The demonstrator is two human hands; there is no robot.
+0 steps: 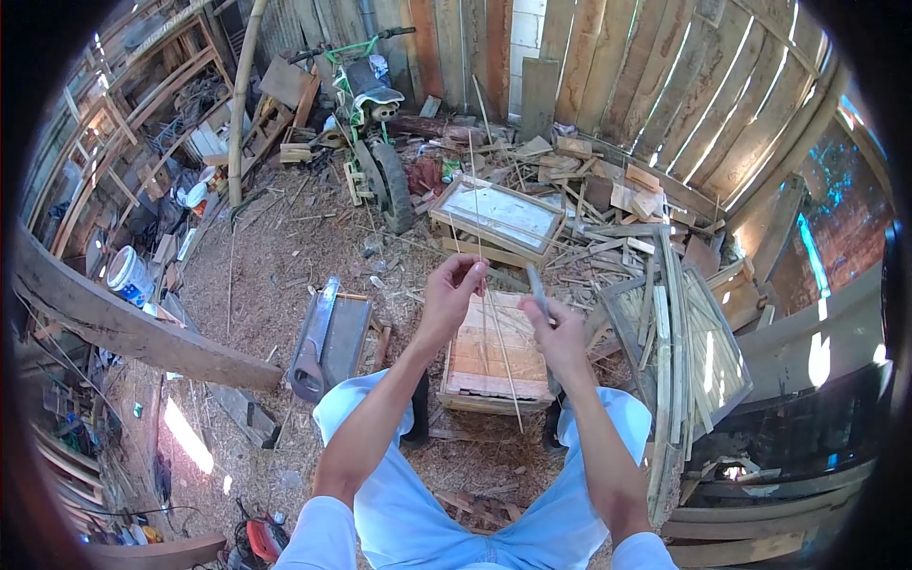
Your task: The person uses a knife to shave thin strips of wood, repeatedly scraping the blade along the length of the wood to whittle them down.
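My left hand [454, 290] pinches a bundle of thin bamboo strips [483, 204] that rise upward and hang down past my wrist. My right hand [559, 334] grips a knife [536, 285] with its blade pointing up, just right of the strips. Both hands are raised over a small wooden block table [494, 356] that stands between my knees. I am seated, wearing light blue trousers.
A hand saw lies on a metal board [328, 337] to my left. A wooden frame box [499, 218] sits ahead, a small motorbike [375, 133] behind it. Scrap wood heaps lie at right, with slatted frames [698, 351] nearby. A white bucket [128, 275] stands far left. Sawdust covers the ground.
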